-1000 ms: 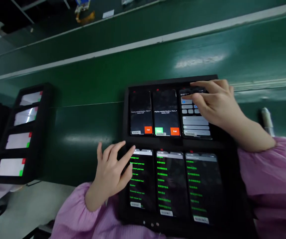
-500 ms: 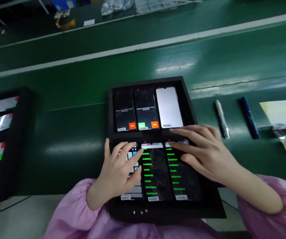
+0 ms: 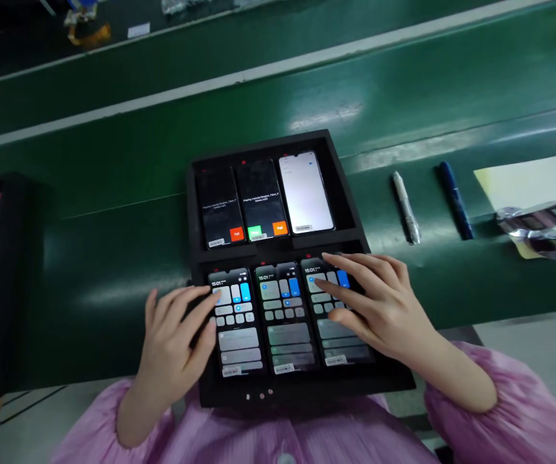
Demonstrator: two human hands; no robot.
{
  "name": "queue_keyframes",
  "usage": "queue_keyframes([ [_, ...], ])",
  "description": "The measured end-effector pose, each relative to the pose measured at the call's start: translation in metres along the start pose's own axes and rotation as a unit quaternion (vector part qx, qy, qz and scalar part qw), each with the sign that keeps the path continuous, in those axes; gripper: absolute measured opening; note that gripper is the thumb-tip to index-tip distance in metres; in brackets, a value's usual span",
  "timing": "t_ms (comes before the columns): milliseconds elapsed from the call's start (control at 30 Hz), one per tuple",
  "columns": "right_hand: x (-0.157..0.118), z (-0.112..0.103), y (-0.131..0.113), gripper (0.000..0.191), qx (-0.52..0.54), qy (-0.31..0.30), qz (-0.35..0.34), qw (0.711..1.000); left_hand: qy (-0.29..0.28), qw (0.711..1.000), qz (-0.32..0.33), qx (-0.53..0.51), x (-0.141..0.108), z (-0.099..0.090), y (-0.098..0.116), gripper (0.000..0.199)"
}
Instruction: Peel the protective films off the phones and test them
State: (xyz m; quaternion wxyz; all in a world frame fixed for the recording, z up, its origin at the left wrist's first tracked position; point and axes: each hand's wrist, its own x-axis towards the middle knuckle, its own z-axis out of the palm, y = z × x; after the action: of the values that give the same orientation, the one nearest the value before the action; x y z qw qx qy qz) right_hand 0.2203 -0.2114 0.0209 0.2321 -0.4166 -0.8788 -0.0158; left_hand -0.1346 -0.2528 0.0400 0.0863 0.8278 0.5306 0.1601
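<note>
Left hand (image 3: 174, 338) and right hand (image 3: 379, 309), open, on front-row smartphones (image 3: 285, 335) in black tray (image 3: 195, 206); all three now show control panels; pens (image 3: 406, 207), possibly markers, beside tray.

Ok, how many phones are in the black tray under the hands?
6. Back row: left dark phone, middle dark phone, white-lit phone. Front row: left phone under the left hand, middle phone, right phone under the right hand.

The head-worn camera looks forward and down from just above the person's pink sleeves (image 3: 504, 412), close over a black tray (image 3: 258, 147) of smartphones (image 3: 261, 200) at lower centre, with a green conveyor belt (image 3: 278, 109) stretching across the frame beyond.
</note>
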Motion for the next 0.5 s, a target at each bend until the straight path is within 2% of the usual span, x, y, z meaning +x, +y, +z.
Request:
queue_keyframes([
  [133,0.005,0.008,0.0,0.037,-0.017,-0.005,-0.011,1.0,0.009,0.999,-0.016,0.031,-0.012,0.005,-0.014,0.04],
  [267,0.006,0.012,0.001,0.032,-0.022,-0.011,-0.013,1.0,0.0,0.999,-0.009,0.05,-0.013,0.01,-0.007,0.04],
  [500,0.006,0.015,0.007,0.025,-0.013,-0.015,-0.038,0.999,-0.011,0.994,-0.053,0.097,-0.007,0.017,-0.003,0.042],
])
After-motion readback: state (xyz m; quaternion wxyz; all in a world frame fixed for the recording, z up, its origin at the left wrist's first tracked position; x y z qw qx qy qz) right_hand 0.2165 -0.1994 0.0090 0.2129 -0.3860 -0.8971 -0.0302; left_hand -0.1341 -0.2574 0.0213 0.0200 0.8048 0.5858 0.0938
